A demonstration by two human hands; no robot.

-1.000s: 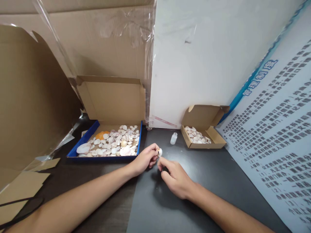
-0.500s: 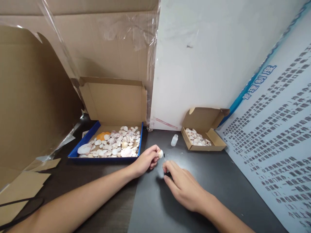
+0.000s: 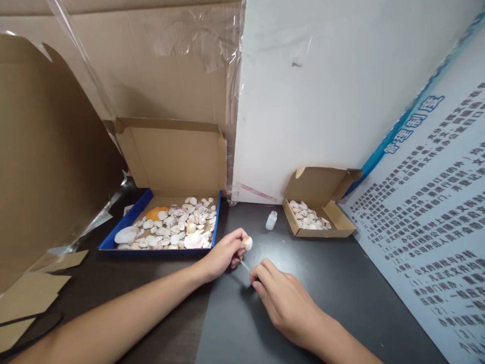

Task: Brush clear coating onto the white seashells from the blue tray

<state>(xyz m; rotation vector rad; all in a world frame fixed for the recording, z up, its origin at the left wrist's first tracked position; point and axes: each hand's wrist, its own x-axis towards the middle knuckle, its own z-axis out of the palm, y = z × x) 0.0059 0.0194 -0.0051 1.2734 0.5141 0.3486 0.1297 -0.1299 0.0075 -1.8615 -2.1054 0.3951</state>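
Note:
My left hand (image 3: 227, 254) is closed, pinching a small pale seashell (image 3: 248, 243) between thumb and fingertips. My right hand (image 3: 278, 293) is closed around a small brush (image 3: 245, 265) with a thin pale stem. The stem points up and left toward my left fingers, which hide its tip, so I cannot tell whether it touches the shell. Beyond my hands a small translucent bottle (image 3: 271, 220) without a cap stands on the dark table.
A blue-rimmed box (image 3: 217, 217) at the left holds many shells (image 3: 176, 225). A smaller cardboard box (image 3: 326, 233) at the right holds more shells (image 3: 308, 216). Cardboard sheets (image 3: 182, 60) and a white panel (image 3: 280, 111) rise behind. A printed poster (image 3: 420, 202) stands at the right.
The brush has swung down and left, its tip going from beside the shell to behind my left fingers. My right hand has moved slightly left and downward. The view has shifted a little.

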